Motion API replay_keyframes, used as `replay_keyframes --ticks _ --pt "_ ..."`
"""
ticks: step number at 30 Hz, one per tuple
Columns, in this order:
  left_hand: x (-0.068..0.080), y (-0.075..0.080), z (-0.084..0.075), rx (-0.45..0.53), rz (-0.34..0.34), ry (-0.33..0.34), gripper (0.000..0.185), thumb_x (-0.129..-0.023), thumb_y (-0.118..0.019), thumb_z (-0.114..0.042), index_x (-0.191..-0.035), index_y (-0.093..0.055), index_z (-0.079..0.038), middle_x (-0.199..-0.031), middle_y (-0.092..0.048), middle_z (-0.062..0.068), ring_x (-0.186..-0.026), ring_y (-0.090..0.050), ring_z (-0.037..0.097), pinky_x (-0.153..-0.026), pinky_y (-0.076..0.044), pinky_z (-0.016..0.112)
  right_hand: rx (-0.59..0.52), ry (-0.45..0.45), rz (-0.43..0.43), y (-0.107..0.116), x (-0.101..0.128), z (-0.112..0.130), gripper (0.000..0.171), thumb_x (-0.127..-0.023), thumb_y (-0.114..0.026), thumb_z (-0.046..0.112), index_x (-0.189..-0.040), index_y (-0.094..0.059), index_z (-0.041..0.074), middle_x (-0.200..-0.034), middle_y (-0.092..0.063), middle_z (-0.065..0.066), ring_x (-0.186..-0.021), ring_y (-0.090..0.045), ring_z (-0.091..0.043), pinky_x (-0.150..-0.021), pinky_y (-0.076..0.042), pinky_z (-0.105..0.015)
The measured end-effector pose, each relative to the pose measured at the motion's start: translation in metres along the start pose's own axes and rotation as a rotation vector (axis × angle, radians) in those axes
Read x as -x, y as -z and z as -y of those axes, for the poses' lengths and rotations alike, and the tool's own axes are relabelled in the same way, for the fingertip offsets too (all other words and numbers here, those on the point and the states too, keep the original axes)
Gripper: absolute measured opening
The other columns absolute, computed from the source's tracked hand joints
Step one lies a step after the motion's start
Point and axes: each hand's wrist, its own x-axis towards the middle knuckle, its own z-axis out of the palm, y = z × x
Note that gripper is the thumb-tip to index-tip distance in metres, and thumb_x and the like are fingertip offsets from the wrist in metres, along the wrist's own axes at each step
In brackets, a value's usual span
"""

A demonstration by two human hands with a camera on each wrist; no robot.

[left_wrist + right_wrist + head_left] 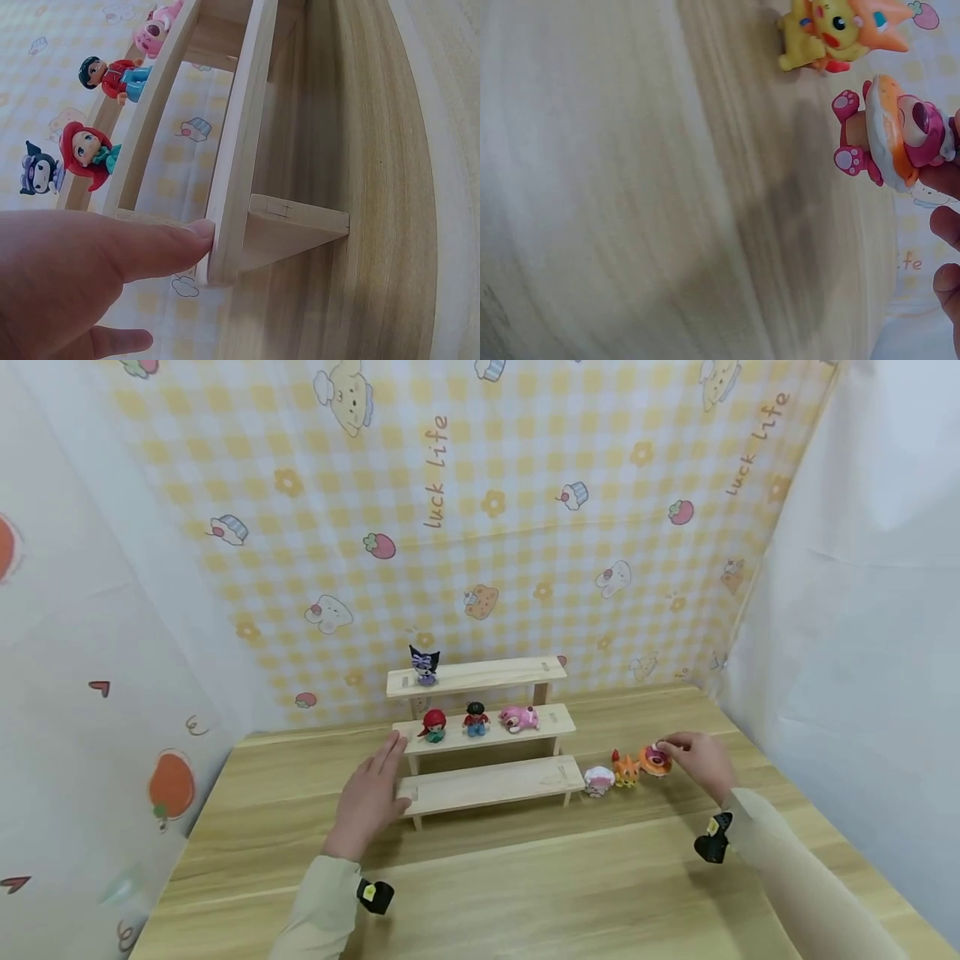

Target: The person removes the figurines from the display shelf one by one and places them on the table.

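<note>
- The left hand (372, 802) lay flat with straight fingers (161, 244), its fingertip touching the left end of the wooden step shelf (487, 783) at the lowest step.
- The right hand (701, 762) pinched the pink bear figure in an orange ring (655, 760), which stood on the table (525, 877) right of the shelf.
- An orange-yellow figure (625, 769) stood just beside it, nearer the shelf, then a white figure (597, 779).
- On the shelf's middle step stood a red-haired figure (432, 725), a dark-haired figure (476, 718) and a lying pink figure (519, 718); a purple-black one (423, 665) stood on top.
</note>
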Motion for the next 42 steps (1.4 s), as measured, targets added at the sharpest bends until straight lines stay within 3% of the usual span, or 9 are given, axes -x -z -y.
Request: replay_keyframes --ticks 4,12,15,21,26,35,42 --pt "0.000 0.001 0.000 0.005 -0.016 -0.006 0.094 -0.075 -0.081 -0.023 -0.149 -0.027 -0.003 -0.156 -0.026 0.015 -0.125 -0.047 0.042 -0.105 -0.040 0.054 -0.016 0.010 -0.008 -0.005 0.003 -0.002 0.030 -0.094 -0.061 0.025 -0.105 -0.072 -0.001 -0.100 -0.071 -0.022 -0.090 -0.066 -0.039 -0.073 -0.054 -0.051" --pt "-0.001 0.002 -0.002 0.016 0.028 0.003 0.096 -0.077 -0.080 -0.022 -0.151 -0.023 -0.004 -0.158 -0.021 0.014 -0.131 -0.042 0.040 -0.109 -0.036 0.052 0.009 0.014 -0.003 -0.014 0.009 -0.009 0.029 -0.092 -0.062 0.027 -0.103 -0.073 0.002 -0.098 -0.072 -0.020 -0.086 -0.067 -0.035 -0.069 -0.055 -0.046" --pt "-0.001 0.002 -0.001 0.019 0.041 0.003 0.096 -0.078 -0.079 -0.022 -0.152 -0.021 -0.004 -0.159 -0.019 0.014 -0.132 -0.041 0.039 -0.109 -0.036 0.052 0.007 0.000 -0.004 -0.013 0.011 -0.008 0.025 -0.092 -0.063 0.025 -0.098 -0.073 0.003 -0.092 -0.072 -0.016 -0.080 -0.066 -0.029 -0.065 -0.054 -0.039" --pt "0.001 0.003 0.001 0.017 0.045 0.004 0.096 -0.077 -0.079 -0.022 -0.151 -0.021 -0.003 -0.159 -0.019 0.015 -0.136 -0.037 0.037 -0.111 -0.033 0.052 0.012 -0.007 0.073 -0.006 0.010 0.004 0.021 -0.090 -0.062 0.023 -0.093 -0.071 0.004 -0.082 -0.068 -0.009 -0.068 -0.057 -0.016 -0.056 -0.044 -0.028" --pt "0.000 0.003 0.001 0.017 0.034 -0.005 0.096 -0.077 -0.080 -0.022 -0.151 -0.022 -0.003 -0.158 -0.020 0.016 -0.135 -0.038 0.037 -0.111 -0.033 0.052 0.037 0.005 0.091 -0.004 0.008 0.009 0.018 -0.090 -0.062 0.020 -0.092 -0.070 0.004 -0.081 -0.066 -0.006 -0.066 -0.054 -0.014 -0.056 -0.042 -0.028" --pt "-0.002 0.002 0.001 0.013 0.038 0.010 0.096 -0.077 -0.080 -0.022 -0.152 -0.022 -0.005 -0.159 -0.020 0.014 -0.131 -0.041 0.040 -0.109 -0.035 0.052 -0.003 0.002 0.042 -0.004 0.004 0.014 0.029 -0.097 -0.052 0.024 -0.098 -0.070 0.000 -0.084 -0.071 -0.009 -0.076 -0.063 -0.021 -0.065 -0.051 -0.036" --pt "-0.004 0.001 0.001 0.019 0.070 0.032 0.097 -0.078 -0.078 -0.023 -0.153 -0.018 -0.007 -0.160 -0.016 0.012 -0.134 -0.038 0.039 -0.111 -0.033 0.053 -0.043 -0.008 0.072 0.005 -0.010 0.031 0.036 -0.099 -0.045 0.028 -0.105 -0.067 0.000 -0.094 -0.069 -0.020 -0.069 -0.066 -0.019 -0.065 -0.053 -0.039"
